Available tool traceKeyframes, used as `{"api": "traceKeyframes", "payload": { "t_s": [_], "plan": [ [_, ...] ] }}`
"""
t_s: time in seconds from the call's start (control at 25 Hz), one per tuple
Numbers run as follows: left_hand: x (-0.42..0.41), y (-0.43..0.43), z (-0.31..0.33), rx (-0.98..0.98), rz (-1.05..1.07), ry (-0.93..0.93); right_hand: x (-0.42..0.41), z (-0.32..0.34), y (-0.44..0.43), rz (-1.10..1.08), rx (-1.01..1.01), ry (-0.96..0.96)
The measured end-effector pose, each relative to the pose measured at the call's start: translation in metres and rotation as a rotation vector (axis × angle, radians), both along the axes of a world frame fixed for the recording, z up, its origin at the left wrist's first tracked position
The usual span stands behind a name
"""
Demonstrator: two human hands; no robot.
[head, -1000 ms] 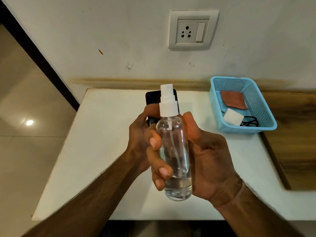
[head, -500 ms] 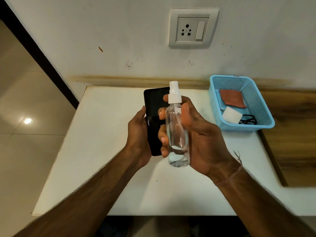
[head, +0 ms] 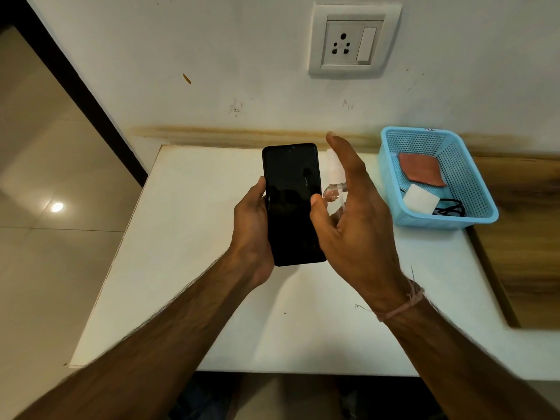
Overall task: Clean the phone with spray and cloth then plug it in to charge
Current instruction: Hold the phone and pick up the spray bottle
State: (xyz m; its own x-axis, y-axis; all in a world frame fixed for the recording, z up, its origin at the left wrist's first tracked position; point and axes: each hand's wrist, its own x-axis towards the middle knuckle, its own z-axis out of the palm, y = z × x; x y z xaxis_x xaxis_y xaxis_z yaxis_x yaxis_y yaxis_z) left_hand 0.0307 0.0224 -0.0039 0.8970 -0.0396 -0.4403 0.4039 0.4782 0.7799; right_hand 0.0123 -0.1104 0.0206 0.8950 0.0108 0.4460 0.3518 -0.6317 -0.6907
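Phone (head: pixel 292 204), gripped by left hand (head: pixel 253 234), now unblocked; right hand (head: pixel 357 225) holds spray bottle (head: pixel 335 177) beside it.

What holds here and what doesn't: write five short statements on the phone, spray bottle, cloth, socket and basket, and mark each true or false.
1. The left hand holds the phone, its dark screen facing the camera. True.
2. The cloth is wiping the phone. False: it lies in the blue basket.
3. A charger is plugged into the wall socket. False: the socket is empty; the white adapter and black cable lie in the basket.
4. The right hand holds the spray bottle beside the phone. True.
5. The basket stands at the left end of the table. False: it stands at the right, near the wall.
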Motion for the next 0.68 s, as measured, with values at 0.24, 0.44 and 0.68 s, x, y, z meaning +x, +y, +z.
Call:
{"api": "traceKeyframes", "payload": {
  "t_s": [0.24, 0.44, 0.68],
  "plan": [
    [0.0005, 0.0027, 0.0008, 0.025, -0.034, 0.097, 0.0071, -0.0092, -0.0007, -0.098, -0.062, -0.013],
    [0.0014, 0.0006, 0.0024, 0.055, 0.008, 0.094, 0.0064, -0.0096, 0.0000, -0.097, -0.048, -0.055],
    [0.0033, 0.0028, -0.0019, 0.028, 0.007, 0.072, 0.0049, -0.0068, -0.0001, -0.089, -0.033, -0.054]
  ]
}}
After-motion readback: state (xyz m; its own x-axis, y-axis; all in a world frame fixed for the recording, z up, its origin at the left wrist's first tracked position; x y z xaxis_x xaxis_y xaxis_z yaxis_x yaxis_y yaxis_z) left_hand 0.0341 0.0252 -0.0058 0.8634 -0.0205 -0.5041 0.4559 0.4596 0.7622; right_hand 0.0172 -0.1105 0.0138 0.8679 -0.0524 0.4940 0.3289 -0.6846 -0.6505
